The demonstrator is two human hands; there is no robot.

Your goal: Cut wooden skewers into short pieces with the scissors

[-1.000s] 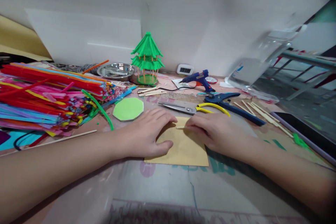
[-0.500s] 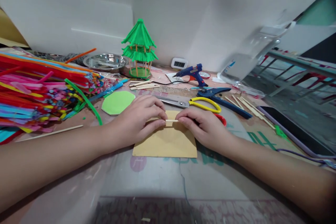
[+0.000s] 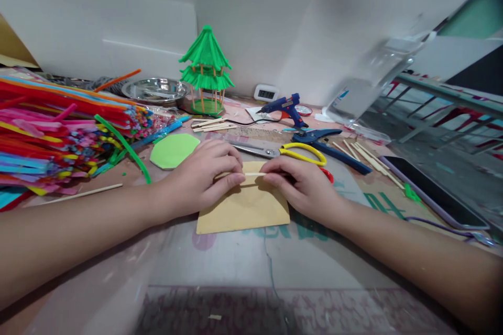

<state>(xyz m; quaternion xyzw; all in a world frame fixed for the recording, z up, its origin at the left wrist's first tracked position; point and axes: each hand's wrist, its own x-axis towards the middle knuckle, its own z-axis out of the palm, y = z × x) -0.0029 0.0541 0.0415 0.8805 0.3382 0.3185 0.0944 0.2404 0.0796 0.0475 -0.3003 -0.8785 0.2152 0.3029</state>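
A short pale wooden stick (image 3: pixel 254 174) is pinched at its two ends, level, above a tan card (image 3: pixel 245 207). My left hand (image 3: pixel 212 172) is closed on its left end, thumb against the fingers. Its right end sits between the thumb and fingertips of my right hand (image 3: pixel 296 180). Just behind the card lie scissors (image 3: pixel 304 152) with yellow and red handles, partly hidden by my right hand. Beside my left hand rests a light green octagonal piece (image 3: pixel 175 151).
A green-roofed model pavilion (image 3: pixel 207 73) stands at the back, near a blue glue gun (image 3: pixel 286 107). Bundles of pipe cleaners (image 3: pixel 51 136) fill the left. Blue-handled cutters (image 3: pixel 334 149), loose sticks (image 3: pixel 373 159) and a phone (image 3: pixel 432 191) lie to the right.
Everything has shifted slightly left and up in view. Both hands keep their pinch on the stick, with little other visible movement.
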